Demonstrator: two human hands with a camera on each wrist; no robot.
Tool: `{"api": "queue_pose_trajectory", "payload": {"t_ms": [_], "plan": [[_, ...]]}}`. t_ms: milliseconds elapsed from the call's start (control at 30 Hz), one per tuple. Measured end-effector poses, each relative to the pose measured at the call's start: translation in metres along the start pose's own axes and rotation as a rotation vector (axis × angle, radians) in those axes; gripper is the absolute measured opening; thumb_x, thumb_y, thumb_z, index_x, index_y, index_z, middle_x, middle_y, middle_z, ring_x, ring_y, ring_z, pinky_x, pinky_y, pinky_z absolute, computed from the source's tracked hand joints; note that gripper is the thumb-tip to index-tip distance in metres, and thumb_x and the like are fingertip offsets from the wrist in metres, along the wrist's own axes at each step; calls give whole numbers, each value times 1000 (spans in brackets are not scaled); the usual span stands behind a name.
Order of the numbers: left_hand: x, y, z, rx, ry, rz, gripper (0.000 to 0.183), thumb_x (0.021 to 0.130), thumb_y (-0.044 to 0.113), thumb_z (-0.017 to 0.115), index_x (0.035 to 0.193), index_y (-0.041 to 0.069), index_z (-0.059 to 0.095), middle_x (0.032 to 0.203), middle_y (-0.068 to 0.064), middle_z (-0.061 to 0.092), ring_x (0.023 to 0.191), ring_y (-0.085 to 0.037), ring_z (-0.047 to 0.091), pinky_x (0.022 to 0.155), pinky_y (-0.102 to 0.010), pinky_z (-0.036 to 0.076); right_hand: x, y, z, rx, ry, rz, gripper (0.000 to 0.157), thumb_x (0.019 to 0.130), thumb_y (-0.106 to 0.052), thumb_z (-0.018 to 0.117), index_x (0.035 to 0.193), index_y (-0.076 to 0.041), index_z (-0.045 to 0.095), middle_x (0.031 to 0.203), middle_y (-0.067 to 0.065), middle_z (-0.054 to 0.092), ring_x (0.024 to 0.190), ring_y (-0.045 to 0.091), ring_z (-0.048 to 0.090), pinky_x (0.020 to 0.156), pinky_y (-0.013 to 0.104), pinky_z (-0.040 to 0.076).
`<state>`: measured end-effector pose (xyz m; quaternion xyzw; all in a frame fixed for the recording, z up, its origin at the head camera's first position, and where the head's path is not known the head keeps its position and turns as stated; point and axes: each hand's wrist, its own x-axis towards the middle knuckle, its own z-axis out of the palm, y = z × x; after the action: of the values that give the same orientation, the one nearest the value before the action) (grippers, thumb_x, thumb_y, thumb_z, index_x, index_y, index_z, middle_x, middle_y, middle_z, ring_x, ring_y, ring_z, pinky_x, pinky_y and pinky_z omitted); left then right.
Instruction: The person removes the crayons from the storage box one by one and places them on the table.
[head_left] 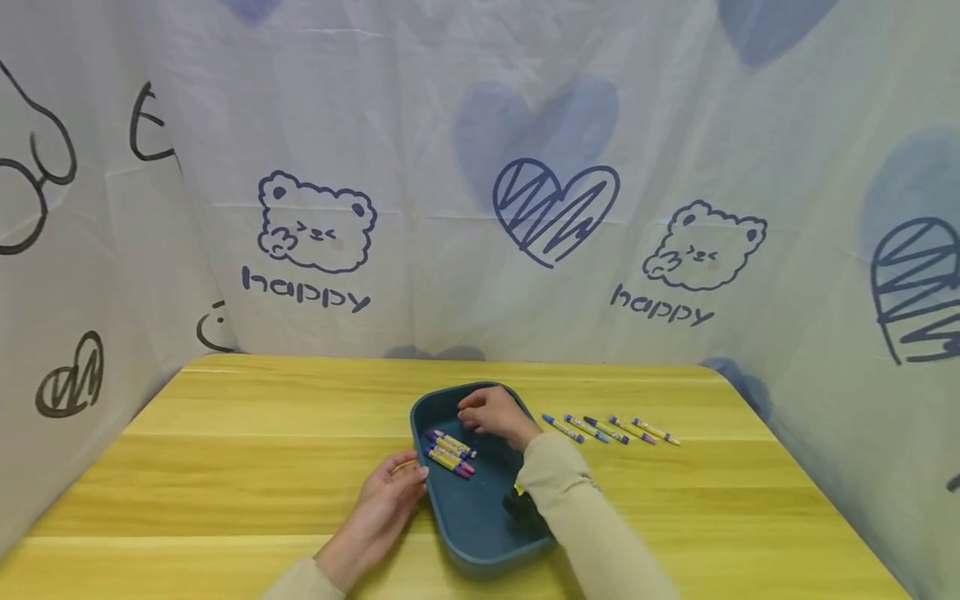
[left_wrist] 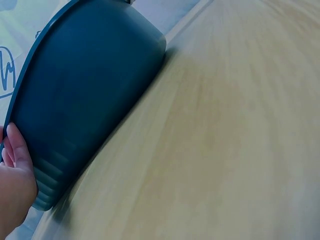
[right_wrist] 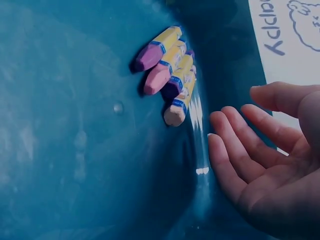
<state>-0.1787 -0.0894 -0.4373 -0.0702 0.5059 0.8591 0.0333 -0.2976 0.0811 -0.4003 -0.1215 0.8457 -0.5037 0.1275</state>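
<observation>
A dark teal plastic tray (head_left: 480,533) stands on the table. My left hand (head_left: 390,496) holds its left side, thumb at the rim and fingers against the outer wall. Several crayons (head_left: 451,455) with yellow wrappers and purple, pink and pale tips lie together inside, by the left wall. Over the far end of the tray is my right hand (head_left: 497,414), its fingers loosely bent with nothing between them. The right wrist view shows that hand's palm and spread fingertips (right_wrist: 216,117) beside the crayon group (right_wrist: 170,65).
On the yellow wood-grain table (head_left: 225,467), several more crayons (head_left: 609,430) lie in a slanted row right of the tray. A white printed cloth (head_left: 435,275) with hearts and bears hangs behind the table and along both sides. A small dark object (head_left: 517,504) shows under the right sleeve.
</observation>
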Motion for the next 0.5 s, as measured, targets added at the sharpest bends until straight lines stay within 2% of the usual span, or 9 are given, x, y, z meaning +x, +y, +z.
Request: {"api": "queue_pose_trajectory", "payload": {"t_ms": [200,500], "plan": [[0,1,0,0,-10,-2,28,89,-6,56,115,-3,45,93,-5,58,78,-9,56,75,-23,49,2,6,2,-32,-22,26,21,90,-6,66,108,6,67,95,11,69,86,23,68,73,35,56],[0,0,0,-8,-3,-7,27,89,-7,54,114,-2,45,94,-4,56,78,-8,56,75,-22,49,4,13,7,-82,-66,-19,21,85,-4,71,104,5,69,95,10,69,85,20,66,74,32,55]]}}
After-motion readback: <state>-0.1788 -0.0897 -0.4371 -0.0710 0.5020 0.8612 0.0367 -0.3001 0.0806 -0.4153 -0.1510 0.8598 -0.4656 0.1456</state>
